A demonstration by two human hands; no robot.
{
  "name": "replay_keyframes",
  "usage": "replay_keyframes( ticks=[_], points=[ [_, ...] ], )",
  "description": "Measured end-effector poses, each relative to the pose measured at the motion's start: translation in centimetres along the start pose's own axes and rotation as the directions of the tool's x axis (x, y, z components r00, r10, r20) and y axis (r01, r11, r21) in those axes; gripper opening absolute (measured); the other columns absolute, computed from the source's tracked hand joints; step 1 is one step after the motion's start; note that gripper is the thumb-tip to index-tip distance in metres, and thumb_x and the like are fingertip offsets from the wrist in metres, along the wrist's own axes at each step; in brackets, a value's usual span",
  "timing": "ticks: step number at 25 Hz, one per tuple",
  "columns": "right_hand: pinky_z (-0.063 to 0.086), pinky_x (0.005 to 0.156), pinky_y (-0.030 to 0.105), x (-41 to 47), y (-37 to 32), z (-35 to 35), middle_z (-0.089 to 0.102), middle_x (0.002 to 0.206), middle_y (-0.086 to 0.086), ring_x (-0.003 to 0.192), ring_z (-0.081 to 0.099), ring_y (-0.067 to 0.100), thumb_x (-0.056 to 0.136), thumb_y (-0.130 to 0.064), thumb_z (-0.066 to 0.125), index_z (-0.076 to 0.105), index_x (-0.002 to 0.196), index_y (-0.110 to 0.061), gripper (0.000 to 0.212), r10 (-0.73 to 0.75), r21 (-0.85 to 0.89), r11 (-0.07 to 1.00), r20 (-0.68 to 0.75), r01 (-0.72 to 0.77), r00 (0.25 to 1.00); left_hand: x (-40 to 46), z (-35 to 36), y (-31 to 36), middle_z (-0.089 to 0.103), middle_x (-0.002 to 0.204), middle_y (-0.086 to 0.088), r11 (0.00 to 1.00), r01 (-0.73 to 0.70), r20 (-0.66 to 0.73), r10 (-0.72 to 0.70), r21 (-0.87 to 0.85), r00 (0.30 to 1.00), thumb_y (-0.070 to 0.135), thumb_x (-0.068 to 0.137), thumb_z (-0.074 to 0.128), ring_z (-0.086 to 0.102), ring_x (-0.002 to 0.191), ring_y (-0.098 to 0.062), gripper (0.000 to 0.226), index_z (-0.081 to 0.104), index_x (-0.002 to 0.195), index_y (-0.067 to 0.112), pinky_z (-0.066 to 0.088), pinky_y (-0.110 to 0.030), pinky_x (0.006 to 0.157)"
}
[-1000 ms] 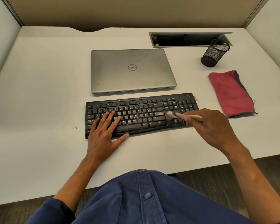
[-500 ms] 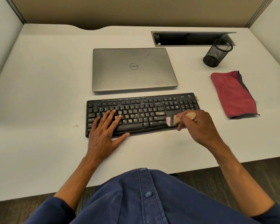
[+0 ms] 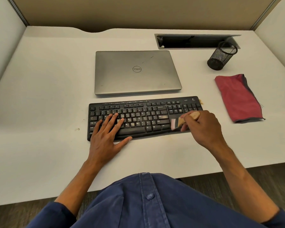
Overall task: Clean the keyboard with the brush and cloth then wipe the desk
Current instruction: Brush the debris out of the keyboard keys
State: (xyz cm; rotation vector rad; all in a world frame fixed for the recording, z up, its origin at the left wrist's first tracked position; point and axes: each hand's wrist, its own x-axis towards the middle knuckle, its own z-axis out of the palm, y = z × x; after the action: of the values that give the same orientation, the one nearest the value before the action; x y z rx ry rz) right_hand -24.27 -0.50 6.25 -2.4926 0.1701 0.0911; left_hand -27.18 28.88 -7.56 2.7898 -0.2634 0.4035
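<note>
White desk [image 3: 39,96] fills the frame, with the black keyboard [image 3: 143,112] at centre, where the left hand [image 3: 105,137] lies flat with fingers spread on its left keys, the right hand [image 3: 204,127] pinches a wooden brush [image 3: 187,119] over its right keys, and a red cloth [image 3: 237,97] lies at right.

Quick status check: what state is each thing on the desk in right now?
Black keyboard: flat, pinned by left hand.
Wooden-handled brush: gripped by right hand, bristles on keys.
Silver laptop: lid closed.
Red cloth: folded, untouched.
Black mesh pen cup: upright.
Desk cable hatch: open.
</note>
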Motion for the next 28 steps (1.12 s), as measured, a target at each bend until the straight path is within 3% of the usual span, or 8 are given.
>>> replay_keyframes(
  ticks=[4,9,12,14,17,21,26,28],
  points=[
    [0.052,0.072,0.032,0.0,0.0,0.0,0.073,0.068,-0.01,0.077,0.067,0.01,0.094,-0.023,0.053,0.076,0.063,-0.02,0.039,-0.019,-0.019,1.0,0.098,0.021,0.995,0.0,0.0,0.0,0.039,0.157,-0.003,1.0,0.006,0.001,-0.006,0.002,1.0,0.07,0.092,0.039,0.03,0.148,-0.02,0.074,0.049,0.146,0.021,0.024,-0.048,0.119],
    [0.047,0.069,0.027,-0.4,-0.8,1.3,0.073,0.069,-0.01,0.074,0.066,0.002,0.099,-0.025,0.053,0.077,0.071,-0.02,0.037,-0.148,0.149,0.978,0.013,0.144,0.989,0.0,0.0,0.1,0.039,0.157,-0.004,1.0,0.0,0.006,0.0,0.005,1.0,0.071,0.092,0.038,0.03,0.148,-0.02,0.075,0.049,0.146,0.021,0.023,-0.047,0.12],
    [0.041,0.06,0.024,-0.4,-1.8,1.5,0.074,0.074,-0.012,0.071,0.065,0.004,0.097,-0.026,0.051,0.069,0.061,-0.029,0.041,-0.193,-0.085,0.973,0.197,0.213,0.961,0.0,0.0,0.1,0.039,0.158,-0.003,1.0,0.004,0.006,-0.004,0.011,1.0,0.071,0.092,0.037,0.03,0.148,-0.02,0.075,0.05,0.146,0.021,0.023,-0.047,0.12],
    [0.043,0.059,0.024,0.0,-2.6,1.1,0.07,0.067,-0.016,0.068,0.064,0.003,0.096,-0.027,0.051,0.072,0.064,-0.024,0.039,-0.188,-0.195,0.953,0.226,0.234,0.956,0.0,-0.1,0.1,0.039,0.157,-0.004,1.0,0.005,0.003,-0.005,0.009,1.0,0.071,0.092,0.037,0.031,0.147,-0.02,0.075,0.05,0.146,0.021,0.023,-0.047,0.119],
    [0.047,0.062,0.026,0.2,-3.2,1.4,0.07,0.063,-0.013,0.066,0.063,0.003,0.098,-0.03,0.05,0.072,0.072,-0.025,0.035,-0.207,-0.117,0.968,0.119,0.221,0.971,0.0,-0.1,0.1,0.039,0.157,-0.003,1.0,0.004,0.003,-0.004,0.003,1.0,0.071,0.092,0.038,0.03,0.147,-0.02,0.074,0.05,0.146,0.021,0.023,-0.046,0.12],
    [0.048,0.064,0.028,0.7,-3.0,0.8,0.07,0.065,-0.017,0.064,0.061,-0.004,0.096,-0.029,0.052,0.073,0.061,-0.022,0.041,-0.146,-0.174,0.963,0.31,0.207,0.94,-0.1,0.0,0.1,0.039,0.157,-0.002,1.0,0.012,-0.007,-0.012,0.005,1.0,0.071,0.092,0.039,0.03,0.147,-0.019,0.074,0.05,0.146,0.022,0.023,-0.046,0.12],
    [0.039,0.054,0.026,3.0,-3.9,1.3,0.074,0.071,-0.011,0.051,0.058,-0.001,0.099,-0.03,0.049,0.077,0.077,-0.022,0.037,-0.138,0.133,0.984,0.113,0.123,0.984,-0.1,0.1,0.1,0.04,0.156,-0.002,1.0,0.008,-0.027,-0.008,0.003,1.0,0.07,0.091,0.041,0.033,0.146,-0.02,0.072,0.052,0.144,0.021,0.024,-0.045,0.12],
    [0.04,0.055,0.026,3.4,-4.5,2.1,0.072,0.066,-0.013,0.051,0.058,-0.002,0.099,-0.028,0.049,0.078,0.077,-0.021,0.038,-0.165,0.079,0.985,0.153,0.154,0.974,-0.1,0.1,0.1,0.04,0.157,-0.001,1.0,0.009,-0.024,-0.009,0.0,1.0,0.07,0.091,0.042,0.033,0.146,-0.019,0.072,0.052,0.144,0.022,0.024,-0.045,0.12]
  ],
)
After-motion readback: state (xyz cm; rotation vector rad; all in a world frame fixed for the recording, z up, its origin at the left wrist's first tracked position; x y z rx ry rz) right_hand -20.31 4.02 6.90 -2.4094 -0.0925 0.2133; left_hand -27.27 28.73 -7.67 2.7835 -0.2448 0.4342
